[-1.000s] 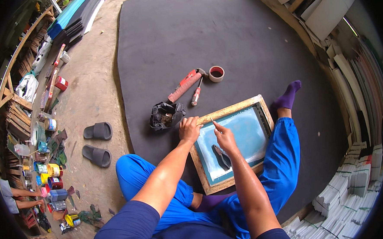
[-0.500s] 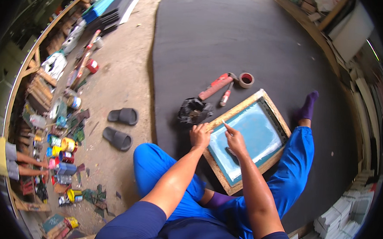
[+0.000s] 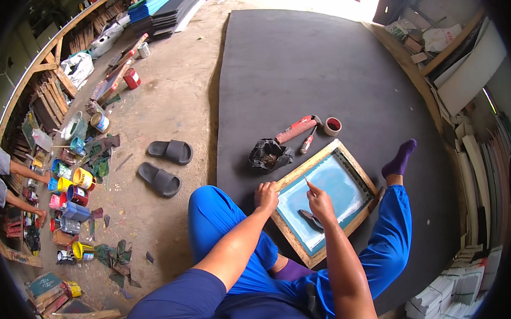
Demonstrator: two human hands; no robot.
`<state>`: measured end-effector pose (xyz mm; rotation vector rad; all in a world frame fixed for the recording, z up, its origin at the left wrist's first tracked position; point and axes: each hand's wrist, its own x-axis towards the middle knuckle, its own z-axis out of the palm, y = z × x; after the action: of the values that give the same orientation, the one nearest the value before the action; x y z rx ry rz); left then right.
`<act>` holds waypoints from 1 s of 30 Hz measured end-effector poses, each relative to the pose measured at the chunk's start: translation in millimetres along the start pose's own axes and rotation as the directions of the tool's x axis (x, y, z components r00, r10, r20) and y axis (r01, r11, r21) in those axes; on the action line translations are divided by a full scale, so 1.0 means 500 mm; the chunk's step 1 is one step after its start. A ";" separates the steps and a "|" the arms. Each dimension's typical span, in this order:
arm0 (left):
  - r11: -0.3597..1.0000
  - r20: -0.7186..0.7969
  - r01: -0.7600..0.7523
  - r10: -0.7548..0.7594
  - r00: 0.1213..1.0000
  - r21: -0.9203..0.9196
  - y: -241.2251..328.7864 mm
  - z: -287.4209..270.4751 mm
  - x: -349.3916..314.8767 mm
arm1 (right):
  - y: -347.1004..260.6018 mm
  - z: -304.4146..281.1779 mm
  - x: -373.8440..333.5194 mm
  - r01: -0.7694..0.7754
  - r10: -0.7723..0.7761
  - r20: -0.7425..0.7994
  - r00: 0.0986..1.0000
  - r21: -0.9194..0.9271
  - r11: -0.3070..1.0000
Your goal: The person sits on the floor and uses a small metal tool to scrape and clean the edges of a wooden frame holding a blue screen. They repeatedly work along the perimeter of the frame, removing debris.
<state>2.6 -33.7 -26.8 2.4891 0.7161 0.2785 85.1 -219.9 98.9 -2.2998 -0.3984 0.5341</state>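
Note:
A wooden screen-printing frame [image 3: 352,159] with pale blue mesh and a white-smeared surface lies tilted on the dark sheet between my legs. My left hand [image 3: 266,197] closes over its left rail, fingers curled on the wood. Over the mesh, my right hand [image 3: 321,204] is closed on a hand tool [image 3: 310,219]. Its dark, curved handles stick out below the palm, and a thin pale tip points toward the frame's left rail. The tool's middle is hidden in my fist, so I cannot tell its exact kind.
Beyond the frame are a tape roll [image 3: 332,126], a red, worn tool [image 3: 296,130], a small red-handled tool [image 3: 306,143] and a black plastic bag [image 3: 271,155]. Grey slippers [image 3: 170,151] rest on the floor. Paint cans [image 3: 84,177] and another person's legs [image 3: 28,173] are at left.
The view has shifted, so the sheet and objects sit lower. My left hand stays on the rail. My right hand still holds the tool over the mesh, its handles now showing more.

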 end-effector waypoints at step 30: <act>0.989 -0.247 -0.093 0.063 0.967 -0.115 0.011 -0.024 -0.062 | 0.025 0.010 0.047 0.029 0.002 0.105 0.994 -0.298 0.954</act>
<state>-25.2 -49.1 -15.1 2.3900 0.6746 0.6476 104.5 -215.6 80.7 -2.5639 -0.5799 0.6243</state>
